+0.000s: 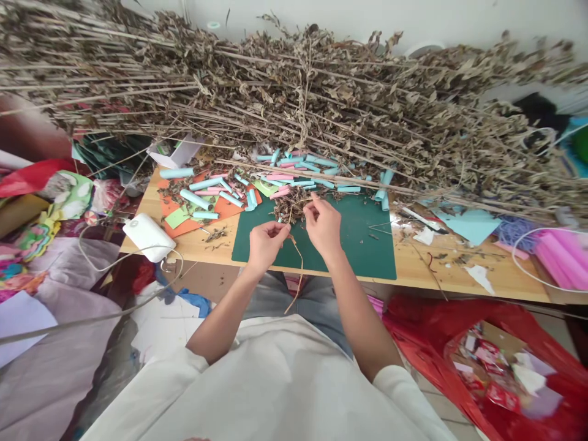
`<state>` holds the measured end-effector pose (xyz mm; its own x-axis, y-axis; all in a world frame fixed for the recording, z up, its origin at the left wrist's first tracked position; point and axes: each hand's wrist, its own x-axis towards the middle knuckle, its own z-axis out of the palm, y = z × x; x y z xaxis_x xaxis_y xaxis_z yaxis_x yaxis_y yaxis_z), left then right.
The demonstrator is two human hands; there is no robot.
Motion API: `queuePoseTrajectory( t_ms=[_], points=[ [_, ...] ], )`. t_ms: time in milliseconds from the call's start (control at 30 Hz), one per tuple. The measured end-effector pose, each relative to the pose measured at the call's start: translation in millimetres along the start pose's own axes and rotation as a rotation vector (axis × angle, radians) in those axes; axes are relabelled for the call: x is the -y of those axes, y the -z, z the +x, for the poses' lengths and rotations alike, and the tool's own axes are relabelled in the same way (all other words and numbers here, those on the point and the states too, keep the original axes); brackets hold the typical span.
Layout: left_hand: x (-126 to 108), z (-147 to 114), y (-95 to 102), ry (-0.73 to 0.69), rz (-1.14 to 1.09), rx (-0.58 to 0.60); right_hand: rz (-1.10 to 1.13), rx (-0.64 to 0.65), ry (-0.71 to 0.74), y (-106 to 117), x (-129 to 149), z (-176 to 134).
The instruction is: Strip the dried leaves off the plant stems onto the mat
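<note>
My left hand (266, 246) pinches a thin dried plant stem (301, 262), whose lower part hangs in a bend over the table's front edge. Close by on the right, my right hand (324, 226) has its fingers closed on the same stem, near its upper part. Just beyond my fingertips is a small heap of crumbled dry leaves (290, 208), partly hidden by the hands. Under both hands lies a dark green cutting mat (362, 245). Rolled blue paper tubes (197, 199) and pink ones (281, 192) are scattered behind and to the left.
A long pile of dried leafy stalks (294, 92) spans the back. On the wooden table (514, 283) are a white power bank (149, 237) with a cable, orange paper (177, 226), blue paper (468, 223) and a pink roll (563, 257). A red plastic bag (427, 324) of scraps stands lower right.
</note>
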<state>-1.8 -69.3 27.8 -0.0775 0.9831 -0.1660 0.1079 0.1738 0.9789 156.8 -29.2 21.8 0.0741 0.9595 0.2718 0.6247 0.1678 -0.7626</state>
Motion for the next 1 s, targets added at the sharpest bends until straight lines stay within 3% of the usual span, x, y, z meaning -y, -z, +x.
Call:
queuePoseTrajectory(
  t_ms=[100,233,300,467,700,867,1000],
  points=[
    [-4,2,-0.8,-0.018,0.054,-0.021,0.108,0.027,-0.15,7,13,-16],
    [-3,3,-2.6,-0.059,0.097,-0.051,0.315,0.261,-0.256,16,26,-35],
    [-1,3,-3.6,-0.056,0.091,-0.046,0.336,0.306,-0.269,17,26,-39],
    [3,1,-4.2,0.015,-0.005,0.006,0.304,0.249,-0.256,10,21,-41],
    [8,-3,3.3,0.01,-0.092,-0.075,0.261,0.008,-0.202,-8,11,-29],
    [7,-4,9.6,0.065,-0.179,-0.082,0.209,0.08,-0.123,-1,12,-21],
    [2,-9,9.4,0.105,-0.234,-0.079,0.167,0.224,-0.075,19,27,-45]
  ],
)
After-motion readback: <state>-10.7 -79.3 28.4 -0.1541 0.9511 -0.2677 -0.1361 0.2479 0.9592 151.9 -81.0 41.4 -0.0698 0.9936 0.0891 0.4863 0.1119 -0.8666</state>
